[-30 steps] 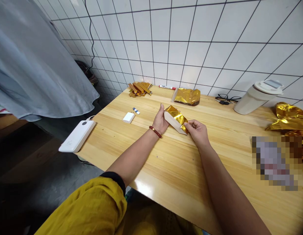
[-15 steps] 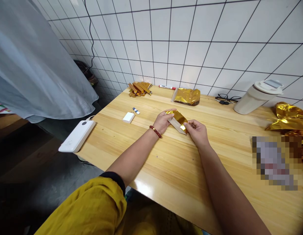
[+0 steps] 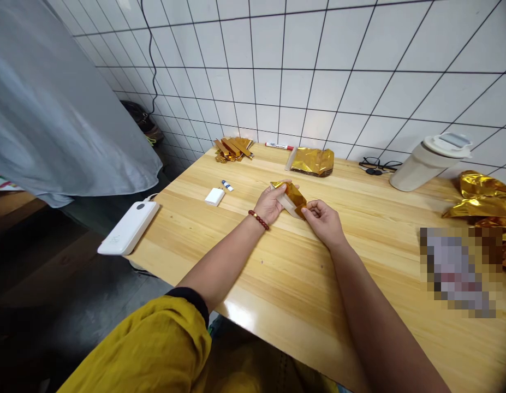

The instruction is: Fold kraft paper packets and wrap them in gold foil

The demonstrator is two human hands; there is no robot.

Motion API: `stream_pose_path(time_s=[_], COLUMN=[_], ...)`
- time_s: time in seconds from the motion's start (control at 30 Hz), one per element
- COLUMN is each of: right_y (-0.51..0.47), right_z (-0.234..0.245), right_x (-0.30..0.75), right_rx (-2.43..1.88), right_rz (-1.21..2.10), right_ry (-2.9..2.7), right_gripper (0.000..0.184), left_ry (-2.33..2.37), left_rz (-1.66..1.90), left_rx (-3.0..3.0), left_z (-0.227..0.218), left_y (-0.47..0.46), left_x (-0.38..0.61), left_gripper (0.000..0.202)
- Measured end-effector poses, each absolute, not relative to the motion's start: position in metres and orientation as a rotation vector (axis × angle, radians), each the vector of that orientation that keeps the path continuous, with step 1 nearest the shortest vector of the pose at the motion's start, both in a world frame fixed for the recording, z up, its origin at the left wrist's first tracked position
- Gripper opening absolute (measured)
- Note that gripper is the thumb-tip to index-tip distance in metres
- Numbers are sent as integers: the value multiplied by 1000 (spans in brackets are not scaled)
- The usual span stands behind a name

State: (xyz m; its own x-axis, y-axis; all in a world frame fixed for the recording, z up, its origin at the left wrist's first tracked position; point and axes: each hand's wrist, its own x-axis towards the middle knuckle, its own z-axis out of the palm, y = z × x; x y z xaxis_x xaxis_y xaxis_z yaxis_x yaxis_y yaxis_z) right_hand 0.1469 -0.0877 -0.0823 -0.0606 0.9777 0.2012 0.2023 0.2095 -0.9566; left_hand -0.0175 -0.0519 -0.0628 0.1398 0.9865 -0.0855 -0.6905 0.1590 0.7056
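A small sheet of gold foil paper (image 3: 292, 195), white on its back, is folded between both my hands just above the wooden table (image 3: 302, 273). My left hand (image 3: 269, 203), with a red bead bracelet at the wrist, grips its left end with fingers curled over the fold. My right hand (image 3: 322, 221) pinches the lower right end of the same paper. Both hands are closed on it.
At the back lie a pile of folded gold pieces (image 3: 233, 148), a red marker (image 3: 279, 146) and a stack of gold sheets (image 3: 313, 161). A white power bank (image 3: 129, 227), small white box (image 3: 214, 196), glue tube (image 3: 227, 185), glasses (image 3: 375, 165), white tumbler (image 3: 430, 162) and crumpled gold foil (image 3: 484, 199) surround the hands.
The gold paper has been folded narrower: my left hand went from flat and open beside it to curled over it. Both hands drew slightly left and closer together.
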Motion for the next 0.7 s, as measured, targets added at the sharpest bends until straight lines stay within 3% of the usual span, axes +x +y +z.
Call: stream_pose_path(time_s=[0.17, 0.7], right_y=[-88, -91], right_z=[-82, -82], right_x=[146, 145], right_rx=[-1216, -1214], right_rz=[932, 811], right_ry=[-1561, -1624], right_gripper=[19, 22], left_ry=[584, 537], left_rz=[1293, 1206], left_rx=[533, 442], left_z=[-61, -58], left_y=[-52, -52], left_x=[-18, -20], left_gripper=[21, 30])
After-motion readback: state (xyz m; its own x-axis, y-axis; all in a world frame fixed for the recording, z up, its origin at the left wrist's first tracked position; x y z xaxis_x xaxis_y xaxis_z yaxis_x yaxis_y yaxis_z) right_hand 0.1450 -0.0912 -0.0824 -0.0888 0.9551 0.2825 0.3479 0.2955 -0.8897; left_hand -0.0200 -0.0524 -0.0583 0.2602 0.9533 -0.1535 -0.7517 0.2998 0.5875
